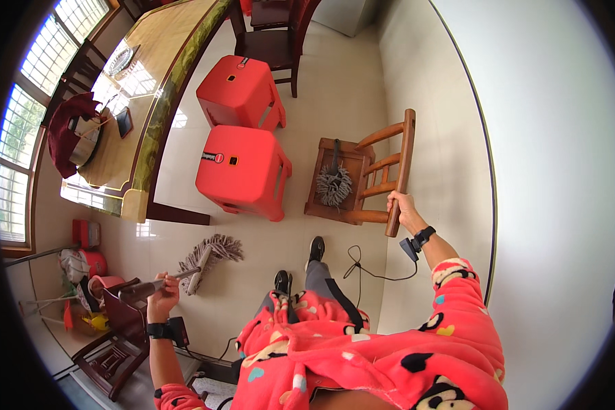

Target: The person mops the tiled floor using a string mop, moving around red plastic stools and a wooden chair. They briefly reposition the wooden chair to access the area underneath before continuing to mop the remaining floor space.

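My left hand (162, 295) is closed around the handle of a mop (219, 256), whose grey-brown string head rests on the floor ahead of it. The dark end of the handle sticks out to the left of my fist. My right hand (404, 207) grips the top rail of a wooden chair (406, 147) near the rail's near end. On that chair's seat lies a grey fluffy duster (335, 188) with a dark handle. Each wrist wears a black strap with a small device.
Two red plastic stools (242, 167) stand between the chair and a long table (133, 130). A pot (85, 140) with a dark red cloth sits on the table. A dark wooden chair (126, 328) is at lower left, beside buckets. A white wall (560, 171) runs along the right.
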### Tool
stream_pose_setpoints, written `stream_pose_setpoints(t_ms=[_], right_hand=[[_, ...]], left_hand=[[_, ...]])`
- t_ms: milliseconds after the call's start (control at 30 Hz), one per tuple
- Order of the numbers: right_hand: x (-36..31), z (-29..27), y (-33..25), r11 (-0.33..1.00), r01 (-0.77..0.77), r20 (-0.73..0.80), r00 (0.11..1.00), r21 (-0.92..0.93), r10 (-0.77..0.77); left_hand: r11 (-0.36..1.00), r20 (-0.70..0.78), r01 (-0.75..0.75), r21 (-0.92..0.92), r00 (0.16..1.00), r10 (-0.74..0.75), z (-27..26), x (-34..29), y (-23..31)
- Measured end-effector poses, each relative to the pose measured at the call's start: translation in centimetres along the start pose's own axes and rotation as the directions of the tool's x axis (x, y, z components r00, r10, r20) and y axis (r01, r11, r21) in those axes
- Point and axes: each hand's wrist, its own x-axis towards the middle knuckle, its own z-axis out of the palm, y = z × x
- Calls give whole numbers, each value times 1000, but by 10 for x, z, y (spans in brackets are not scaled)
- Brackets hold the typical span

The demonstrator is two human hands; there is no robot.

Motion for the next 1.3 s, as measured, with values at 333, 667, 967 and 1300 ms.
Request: stream_pose_setpoints(t_ms=[333, 667, 967, 1300], right_hand=[[-62, -7, -2, 1000, 26, 14, 1000, -1, -26], [-146, -89, -18, 848, 175, -207, 927, -501, -313], [-194, -29, 12, 30, 55, 1, 500, -998, -866], [-493, 252, 105, 714, 696, 777, 489, -74, -396]], left_hand=[[965, 31, 139, 220, 988, -149, -91, -47, 46], [927, 41, 197, 320, 974, -221, -104, -106, 47], [901, -71, 328, 285, 944, -321, -114, -101, 27], [878, -146, 173, 447, 982, -120, -225, -1, 27]])
